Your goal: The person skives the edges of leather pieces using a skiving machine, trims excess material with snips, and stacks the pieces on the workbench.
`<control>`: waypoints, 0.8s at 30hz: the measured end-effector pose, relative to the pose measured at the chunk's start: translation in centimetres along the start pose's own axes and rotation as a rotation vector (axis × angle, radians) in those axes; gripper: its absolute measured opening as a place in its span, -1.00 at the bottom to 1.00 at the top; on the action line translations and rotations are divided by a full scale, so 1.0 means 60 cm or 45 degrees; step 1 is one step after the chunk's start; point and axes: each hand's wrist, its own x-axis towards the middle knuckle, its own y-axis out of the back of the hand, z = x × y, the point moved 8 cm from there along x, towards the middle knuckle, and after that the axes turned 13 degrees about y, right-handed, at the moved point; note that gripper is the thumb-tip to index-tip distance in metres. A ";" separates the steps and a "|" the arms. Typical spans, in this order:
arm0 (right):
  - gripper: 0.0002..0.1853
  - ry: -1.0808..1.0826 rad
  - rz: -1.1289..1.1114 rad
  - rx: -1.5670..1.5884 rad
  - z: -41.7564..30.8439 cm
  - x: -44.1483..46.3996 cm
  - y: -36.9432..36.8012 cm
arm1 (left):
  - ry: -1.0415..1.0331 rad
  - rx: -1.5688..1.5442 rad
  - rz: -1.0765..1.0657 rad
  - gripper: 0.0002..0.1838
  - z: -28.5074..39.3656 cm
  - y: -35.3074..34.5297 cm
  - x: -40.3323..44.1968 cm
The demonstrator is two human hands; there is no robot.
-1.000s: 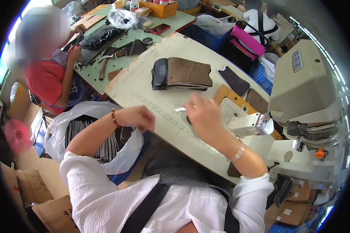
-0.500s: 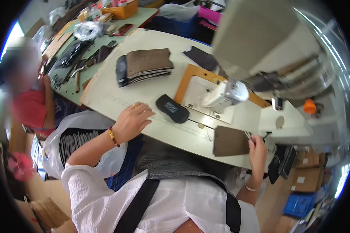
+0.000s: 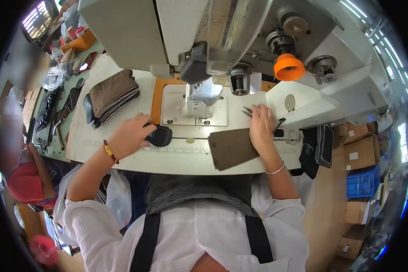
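My left hand point(image 3: 132, 132) is closed on the left end of a small black padded piece point(image 3: 160, 136) with a pale print, lying on the white table. My right hand point(image 3: 262, 129) has a small pointed metal tool point(image 3: 247, 111) between its fingers and rests over the right edge of a flat brown rectangular piece point(image 3: 231, 147). Behind both hands, the sewing machine's needle head point(image 3: 199, 102) stands over a metal plate with an orange-brown border. A folded stack of brown and black pieces point(image 3: 113, 97) lies at the left of the table point(image 3: 181, 165).
An orange cone point(image 3: 289, 67) and metal knobs sit on the machine body above. At the left, a co-worker in red point(image 3: 31, 181) is beside a green table with tools. Black pieces point(image 3: 317, 149) hang at the right table edge, near cardboard boxes point(image 3: 361, 152) and a blue crate point(image 3: 362, 182).
The view has swung right toward the machine. My left hand has come onto the black piece. My right hand has moved further over the brown piece, its tool now pointing up and left.
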 end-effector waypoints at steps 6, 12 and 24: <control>-0.40 0.471 -0.382 0.548 -0.125 -0.010 0.016 | 0.058 0.006 0.089 -0.56 -0.021 -0.015 -0.013; -0.59 0.469 -0.439 0.630 -0.121 0.007 -0.018 | -0.006 -0.247 0.163 -0.69 -0.052 -0.007 -0.015; -0.90 0.430 0.169 0.901 -0.132 0.131 0.179 | -0.037 -0.247 1.044 -0.46 0.033 0.147 -0.025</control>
